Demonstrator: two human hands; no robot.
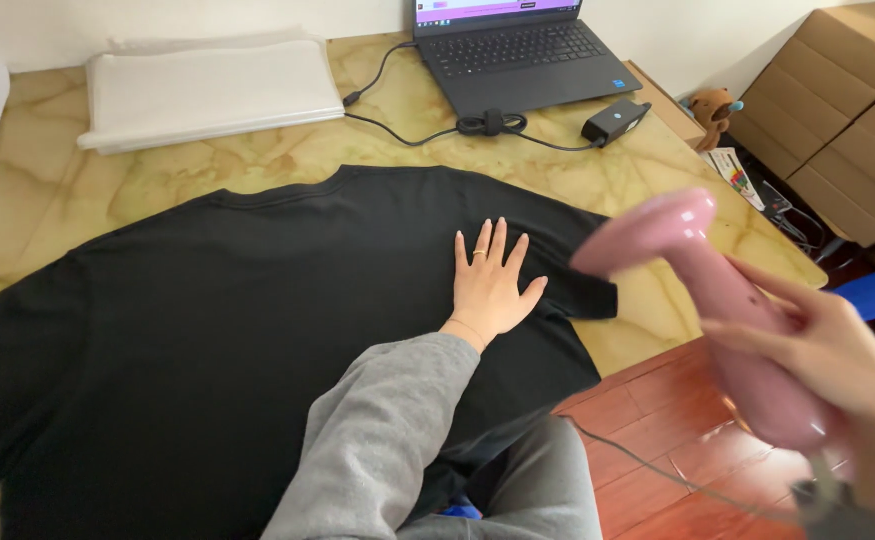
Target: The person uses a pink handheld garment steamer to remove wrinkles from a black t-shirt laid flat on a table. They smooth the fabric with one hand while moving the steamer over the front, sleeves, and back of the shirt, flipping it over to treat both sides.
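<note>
Head view: L hand [491,285] lies flat, fingers spread, palm down on black cotton T-shirt [258,330] spread over yellow marbled stone worktop [48,200]; grip open, holding nothing. R hand [838,370] closed round handle of pink plastic handheld garment steamer [718,300], held in air off worktop edge, well right of shirt. Steamer long axis slants, head up-left toward the shirt's sleeve. L hand nearer shirt. Counts: 1 shirt, 1 steamer, 1 dark open laptop [523,50], 1 stack white sheets [208,90].

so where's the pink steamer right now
In the head view it is at the right, gripped in the right hand; the pink steamer is beyond the black t-shirt's sleeve.
</note>
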